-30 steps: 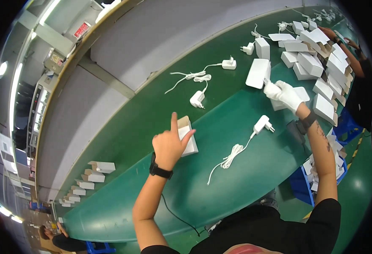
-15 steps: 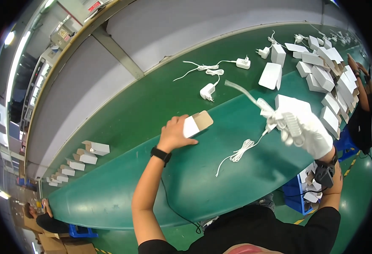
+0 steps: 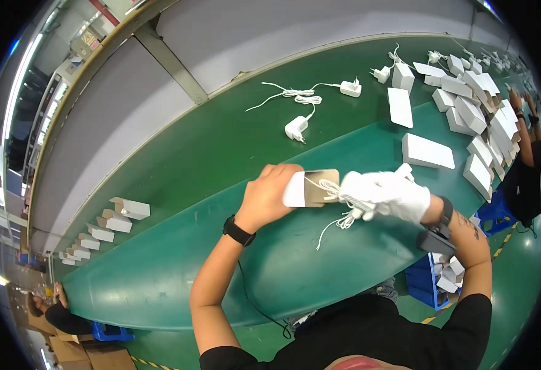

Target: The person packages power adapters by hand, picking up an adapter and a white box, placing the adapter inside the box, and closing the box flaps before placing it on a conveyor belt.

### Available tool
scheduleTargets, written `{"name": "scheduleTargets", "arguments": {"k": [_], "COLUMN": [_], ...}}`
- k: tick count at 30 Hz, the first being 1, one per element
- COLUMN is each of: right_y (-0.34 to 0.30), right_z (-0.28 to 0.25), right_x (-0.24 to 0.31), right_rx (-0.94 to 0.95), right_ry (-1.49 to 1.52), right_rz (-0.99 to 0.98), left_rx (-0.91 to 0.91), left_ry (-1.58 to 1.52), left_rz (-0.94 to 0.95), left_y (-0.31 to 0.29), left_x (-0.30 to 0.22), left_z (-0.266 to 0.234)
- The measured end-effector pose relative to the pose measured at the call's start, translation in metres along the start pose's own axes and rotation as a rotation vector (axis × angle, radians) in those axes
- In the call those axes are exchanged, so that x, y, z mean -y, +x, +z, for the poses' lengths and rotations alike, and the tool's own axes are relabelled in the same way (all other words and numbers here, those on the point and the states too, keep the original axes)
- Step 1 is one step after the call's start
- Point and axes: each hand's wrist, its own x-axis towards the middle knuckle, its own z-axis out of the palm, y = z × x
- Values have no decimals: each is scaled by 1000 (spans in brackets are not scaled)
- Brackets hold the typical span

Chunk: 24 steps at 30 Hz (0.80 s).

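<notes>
My bare left hand (image 3: 269,194) is closed round a small white carton (image 3: 294,190) over the green work surface. The carton's flap stands open toward the right, showing its brown inner side. At that open end, my white-gloved right hand (image 3: 384,194) grips a bundled white adapter cable (image 3: 328,187), its loops lying against the flap. The adapter's body is mostly hidden by the glove. Just below my right fingers lies another coiled white cable (image 3: 345,221), its end trailing left. A white piece (image 3: 405,171), perhaps a plug adapter, shows just beyond the glove.
Two white plug adapters (image 3: 296,128) with cables lie behind my hands. A closed white carton (image 3: 427,152) is at right, before a pile of cartons (image 3: 467,114). Open cartons (image 3: 117,221) line the left. A blue bin (image 3: 421,282) stands below; co-workers sit at both ends.
My right hand has swung left with the bundled cable, up to the carton's open end. My left hand has moved slightly right with the carton, turning it more level.
</notes>
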Motion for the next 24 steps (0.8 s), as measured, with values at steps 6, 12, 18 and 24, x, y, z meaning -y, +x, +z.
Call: {"name": "scheduleTargets", "arguments": {"k": [6,12,18,24], "right_y": [32,44,79,149], "right_z": [36,27,28,5], "right_x": [21,23,38,54], "right_rx": [-38,-158,-23,-94], "right_ry": [-1599,-1614,-1905,-1540], "right_rz": [-252,-557,-349,-897], "left_rx": [52,-129,-280,-575], "left_ry": [-199,-450,-672,-489], "left_rz": [42,-13,13,-87], "left_y": [2,5,27,28], "left_x": [-24,-1,-5,76], "left_z": [10,36,42,25]}}
